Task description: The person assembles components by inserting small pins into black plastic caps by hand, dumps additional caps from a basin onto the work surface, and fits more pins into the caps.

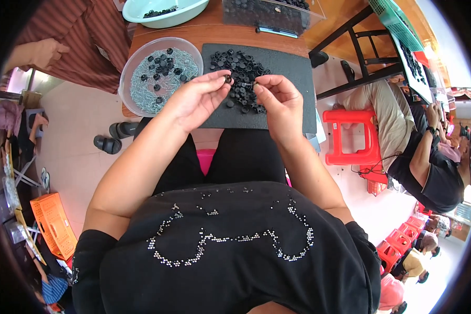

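Observation:
My left hand (pixel 201 99) pinches a small black round cap (pixel 228 79) between thumb and fingertips, above the near side of a dark grey mat (pixel 290 97). Facing it, a short gap away, my right hand (pixel 281 100) has its thumb and forefinger closed on a tiny piece too small to name. Under and between the hands lies a loose pile of small black caps (pixel 240 65). Left of the mat, a round clear tub (pixel 124 86) holds many thin silvery pins with several black caps on top.
A pale green basin (pixel 167 20) and a clear bin (pixel 316 21) of black parts stand at the table's far side, with a blue pen-like tool (pixel 277 32) before the bin. A person's hand (pixel 48 52) is at far left. A red stool (pixel 350 137) stands right.

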The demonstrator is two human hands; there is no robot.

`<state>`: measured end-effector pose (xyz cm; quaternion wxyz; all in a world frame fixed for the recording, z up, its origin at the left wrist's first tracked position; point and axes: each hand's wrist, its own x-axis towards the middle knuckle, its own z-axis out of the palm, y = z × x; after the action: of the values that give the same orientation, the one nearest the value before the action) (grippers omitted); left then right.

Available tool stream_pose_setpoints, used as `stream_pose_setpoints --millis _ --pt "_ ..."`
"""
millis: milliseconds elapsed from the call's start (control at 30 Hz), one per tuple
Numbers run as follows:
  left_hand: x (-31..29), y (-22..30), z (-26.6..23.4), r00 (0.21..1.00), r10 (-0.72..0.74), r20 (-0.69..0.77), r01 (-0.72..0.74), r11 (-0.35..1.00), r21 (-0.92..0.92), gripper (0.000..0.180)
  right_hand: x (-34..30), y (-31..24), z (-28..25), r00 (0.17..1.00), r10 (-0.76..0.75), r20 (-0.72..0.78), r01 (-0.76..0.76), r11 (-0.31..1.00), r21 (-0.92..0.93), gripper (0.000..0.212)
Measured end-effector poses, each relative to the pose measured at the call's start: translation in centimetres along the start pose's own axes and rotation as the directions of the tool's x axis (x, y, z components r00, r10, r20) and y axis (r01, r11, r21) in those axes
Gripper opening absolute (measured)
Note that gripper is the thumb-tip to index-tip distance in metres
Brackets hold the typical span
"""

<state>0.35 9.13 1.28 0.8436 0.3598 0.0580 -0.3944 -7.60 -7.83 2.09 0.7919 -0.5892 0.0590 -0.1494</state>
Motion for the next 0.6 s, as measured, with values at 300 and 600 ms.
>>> stream_pose_setpoints --millis 300,600 --pt "-2.9 -0.7 0.1 0.994 -0.027 0.109 0.034 0.997 -0.069 0.024 -1.6 -0.3 1.9 0.928 -0.34 0.152 0.372 0.836 -0.403 0.014" --pt "-3.1 -1.2 0.1 0.985 -0.024 0.168 0.036 0.997 -0.065 0.027 -1.5 -0.7 1.8 0.863 -0.447 0.234 0.497 0.678 -0.542 0.016"
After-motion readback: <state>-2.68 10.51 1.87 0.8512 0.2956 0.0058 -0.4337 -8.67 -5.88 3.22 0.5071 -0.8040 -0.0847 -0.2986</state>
